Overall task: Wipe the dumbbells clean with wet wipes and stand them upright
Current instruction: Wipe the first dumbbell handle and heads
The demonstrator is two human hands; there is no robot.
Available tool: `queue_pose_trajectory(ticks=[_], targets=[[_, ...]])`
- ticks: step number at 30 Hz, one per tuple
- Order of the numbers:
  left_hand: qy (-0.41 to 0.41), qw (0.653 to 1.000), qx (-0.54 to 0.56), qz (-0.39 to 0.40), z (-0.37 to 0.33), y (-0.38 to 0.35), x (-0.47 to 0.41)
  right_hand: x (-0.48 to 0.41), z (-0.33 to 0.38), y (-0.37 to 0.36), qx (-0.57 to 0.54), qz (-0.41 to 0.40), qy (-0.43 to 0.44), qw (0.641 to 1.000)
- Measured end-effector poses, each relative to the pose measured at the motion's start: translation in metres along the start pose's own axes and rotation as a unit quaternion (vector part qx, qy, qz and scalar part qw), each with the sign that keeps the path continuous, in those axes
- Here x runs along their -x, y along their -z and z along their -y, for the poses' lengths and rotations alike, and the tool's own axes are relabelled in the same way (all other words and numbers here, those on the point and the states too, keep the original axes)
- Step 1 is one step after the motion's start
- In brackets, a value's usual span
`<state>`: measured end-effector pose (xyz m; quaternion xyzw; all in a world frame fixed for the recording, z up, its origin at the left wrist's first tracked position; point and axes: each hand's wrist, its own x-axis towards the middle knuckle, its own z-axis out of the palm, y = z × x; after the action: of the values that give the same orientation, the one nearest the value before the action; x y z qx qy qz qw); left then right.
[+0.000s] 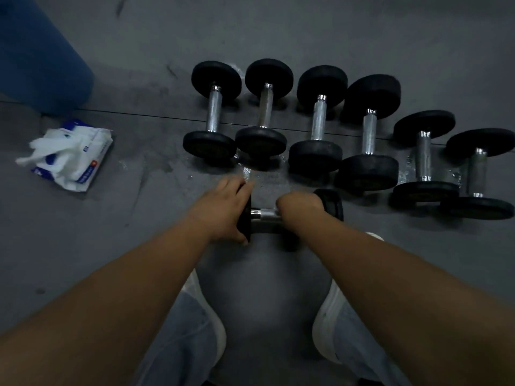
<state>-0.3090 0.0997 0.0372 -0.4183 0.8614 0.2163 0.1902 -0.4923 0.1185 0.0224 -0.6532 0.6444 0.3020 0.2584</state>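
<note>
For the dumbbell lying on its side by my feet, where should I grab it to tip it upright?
Take the lying dumbbell by its chrome handle, from above: it runs left-right, and the round heads seem to hold it off the floor, leaving finger room. The right hand is curled there; the left hand cups the left head.

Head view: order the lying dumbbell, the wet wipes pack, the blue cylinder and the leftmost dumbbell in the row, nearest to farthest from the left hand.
1. Lying dumbbell: the left hand grips its left end.
2. Leftmost dumbbell in the row: just beyond the hand.
3. Wet wipes pack: far left on the floor.
4. Blue cylinder: top left, behind the pack.
</note>
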Motion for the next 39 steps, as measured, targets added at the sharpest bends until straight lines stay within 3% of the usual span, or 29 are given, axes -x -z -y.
queue_pose_trajectory(ticks=[4, 8, 11, 15, 18, 22, 25, 29, 32, 34, 36, 37, 39], targets=[[0.004, 0.999, -0.011, 0.051, 0.002, 0.001, 0.005, 0.004, 0.0, -0.011, 0.032, 0.01, 0.038, 0.999], [0.004, 0.998, -0.043, -0.044, 0.003, -0.003, 0.007, 0.012, -0.006, -0.021, -0.011, -0.146, 0.036, 0.989], [0.045, 0.993, -0.053, -0.092, -0.009, -0.008, 0.007, 0.014, -0.009, -0.014, -0.051, -0.196, 0.009, 0.979], [0.072, 0.994, -0.046, -0.063, -0.023, -0.007, 0.0, 0.02, 0.001, -0.026, -0.154, -0.192, -0.021, 0.969], [0.081, 0.994, -0.049, -0.054, -0.023, -0.009, -0.002, 0.023, 0.018, -0.046, -0.27, -0.203, 0.074, 0.938], [0.088, 0.995, -0.022, -0.045, -0.023, -0.012, -0.002, 0.016, 0.024, -0.05, -0.351, -0.282, -0.04, 0.892], [0.091, 0.994, -0.008, -0.065, -0.025, -0.016, -0.001, 0.014, 0.032, -0.043, -0.315, -0.237, 0.041, 0.918], [0.088, 0.994, 0.001, -0.065, -0.027, -0.018, 0.003, 0.008, 0.015, -0.039, -0.386, -0.274, -0.093, 0.876], [0.087, 0.992, 0.005, -0.091, -0.03, -0.024, 0.007, 0.017, 0.031, -0.043, -0.383, -0.222, -0.013, 0.897], [0.093, 0.992, 0.0, -0.091, -0.032, -0.026, 0.008, 0.018, 0.019, -0.044, -0.467, -0.215, -0.027, 0.857], [0.093, 0.992, -0.002, -0.085, -0.032, -0.026, 0.009, 0.016, 0.004, -0.051, -0.478, -0.288, -0.107, 0.823], [0.092, 0.992, 0.001, -0.085, -0.031, -0.026, 0.009, 0.017, 0.006, -0.052, -0.452, -0.299, -0.111, 0.833], [0.091, 0.992, 0.002, -0.09, -0.031, -0.028, 0.008, 0.019, 0.026, -0.05, -0.437, -0.258, -0.029, 0.861]])
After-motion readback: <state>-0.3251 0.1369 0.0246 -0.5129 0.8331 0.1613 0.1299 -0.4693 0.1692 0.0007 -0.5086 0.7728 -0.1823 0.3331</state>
